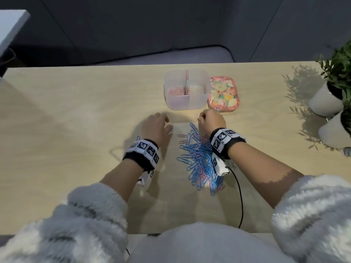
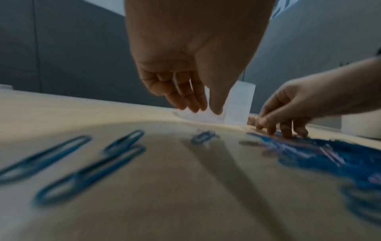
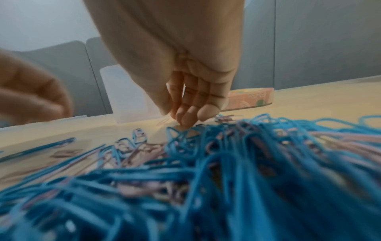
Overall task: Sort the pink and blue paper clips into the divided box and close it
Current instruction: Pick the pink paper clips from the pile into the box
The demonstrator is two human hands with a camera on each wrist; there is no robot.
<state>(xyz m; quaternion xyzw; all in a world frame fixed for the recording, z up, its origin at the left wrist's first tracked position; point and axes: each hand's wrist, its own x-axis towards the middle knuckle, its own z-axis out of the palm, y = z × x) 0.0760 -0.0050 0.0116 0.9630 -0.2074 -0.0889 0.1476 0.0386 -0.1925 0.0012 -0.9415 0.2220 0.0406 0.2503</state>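
One box (image 1: 187,90), one lid (image 1: 222,94) (clips (image 1: 201,160) uncountable).

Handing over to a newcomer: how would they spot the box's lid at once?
Find the clear divided box at the table's far middle. The lid lies flat right beside it, on its right. Unlike the clear box, it is covered in a pink floral print.

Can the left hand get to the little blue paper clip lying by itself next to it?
Probably yes. The left hand hovers with loose fingers, holding nothing, and the lone blue paper clip lies on bare table just past its fingertips. Nothing lies between them; the right hand is busy at the pile.
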